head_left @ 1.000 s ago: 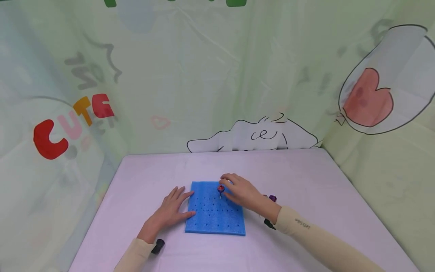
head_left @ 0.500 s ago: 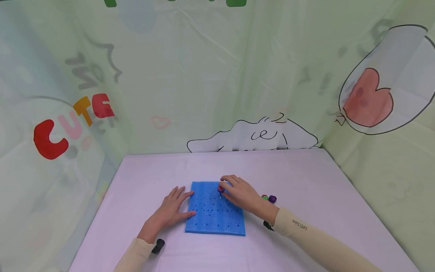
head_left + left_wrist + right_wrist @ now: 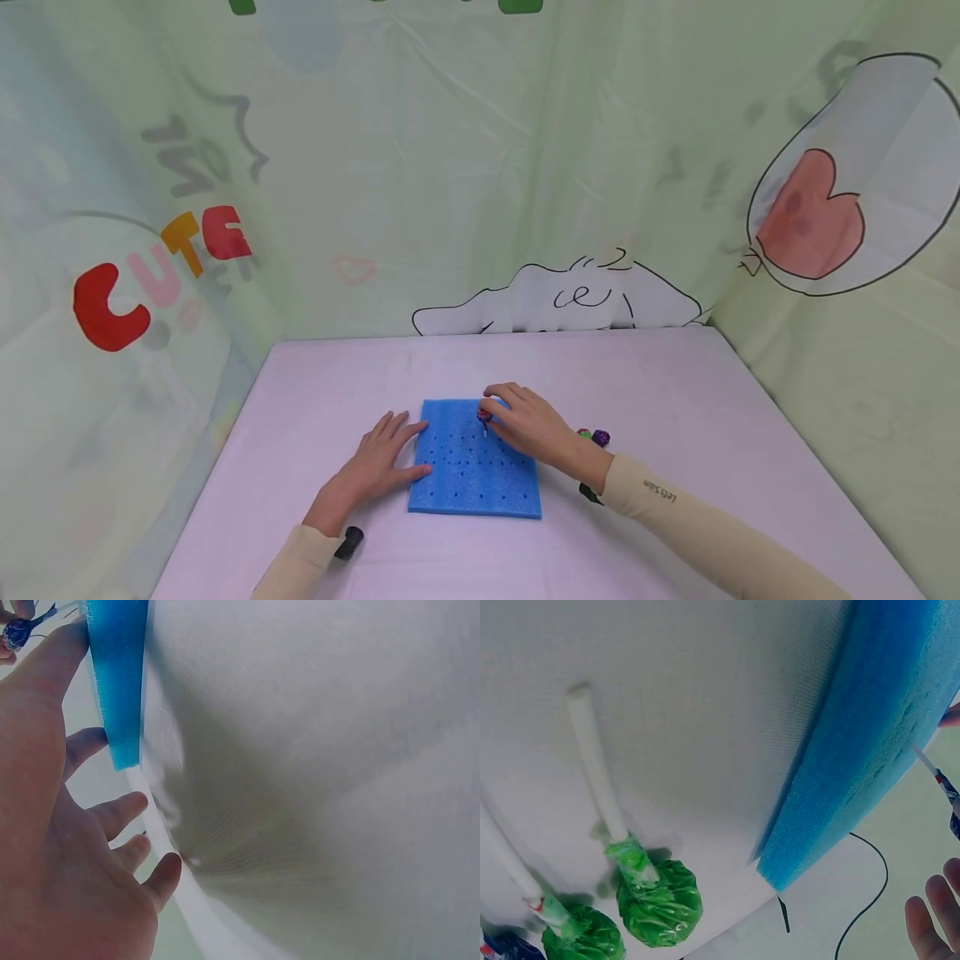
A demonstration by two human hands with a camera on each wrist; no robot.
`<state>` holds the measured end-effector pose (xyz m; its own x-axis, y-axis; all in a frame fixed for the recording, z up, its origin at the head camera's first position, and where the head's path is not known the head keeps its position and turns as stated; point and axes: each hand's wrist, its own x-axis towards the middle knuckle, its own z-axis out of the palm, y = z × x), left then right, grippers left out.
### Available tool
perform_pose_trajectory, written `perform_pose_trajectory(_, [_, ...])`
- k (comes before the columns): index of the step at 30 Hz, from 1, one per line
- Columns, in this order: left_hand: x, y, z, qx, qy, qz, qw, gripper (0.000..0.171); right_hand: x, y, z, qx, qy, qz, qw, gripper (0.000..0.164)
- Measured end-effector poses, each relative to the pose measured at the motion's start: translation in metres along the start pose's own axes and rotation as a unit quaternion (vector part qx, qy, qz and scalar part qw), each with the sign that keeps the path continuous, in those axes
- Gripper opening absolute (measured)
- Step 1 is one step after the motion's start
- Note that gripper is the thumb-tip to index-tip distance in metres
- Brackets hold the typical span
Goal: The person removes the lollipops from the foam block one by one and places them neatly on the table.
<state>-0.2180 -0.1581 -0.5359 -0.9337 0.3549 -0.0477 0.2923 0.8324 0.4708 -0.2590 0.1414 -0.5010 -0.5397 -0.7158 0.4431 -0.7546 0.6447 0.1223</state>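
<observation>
A blue foam board (image 3: 472, 492) with rows of small holes lies on the table. My left hand (image 3: 375, 462) rests at its left side, fingers spread, with the thumb and index finger touching the edge. Over the far part of the board, my right hand (image 3: 536, 427) pinches a lollipop (image 3: 483, 414) in a red and dark blue wrapper, its stick pointing down. In the right wrist view the tip of the white stick (image 3: 924, 757) is at the board's top surface; whether it has entered a hole I cannot tell.
Right of the board, partly behind my right forearm, lie a green-wrapped lollipop (image 3: 584, 434) and a purple one (image 3: 601, 437). Up close, the right wrist view has two green lollipops (image 3: 660, 904) and a dark blue wrapper (image 3: 510, 949). A printed curtain (image 3: 450, 167) hangs behind the table.
My right hand has shifted very slightly, carrying the lollipop a touch to the left. More of the green lollipop shows beside the forearm. The left hand stays in place.
</observation>
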Motion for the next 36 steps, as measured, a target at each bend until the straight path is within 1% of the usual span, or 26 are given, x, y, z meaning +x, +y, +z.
perform_pose_trajectory(9, [0.0, 0.0, 0.001, 0.002, -0.001, 0.001, 1.0, 0.077, 0.0, 0.0, -0.002, -0.006, -0.009, 0.001, 1.0, 0.033])
perform_pose_trajectory(16, [0.001, 0.0, 0.001, 0.004, -0.001, -0.001, 1.0, 0.077, 0.002, -0.001, -0.006, -0.007, 0.0, 0.006, 1.0, 0.034])
perform_pose_trajectory(21, [0.0, 0.0, 0.001, 0.002, -0.001, 0.0, 1.0, 0.077, 0.003, -0.001, -0.008, -0.008, -0.004, 0.01, 1.0, 0.035])
perform_pose_trajectory(36, [0.0, -0.001, 0.003, 0.002, 0.0, -0.003, 1.0, 0.077, 0.008, 0.003, -0.016, 0.004, 0.014, 0.012, 1.0, 0.038])
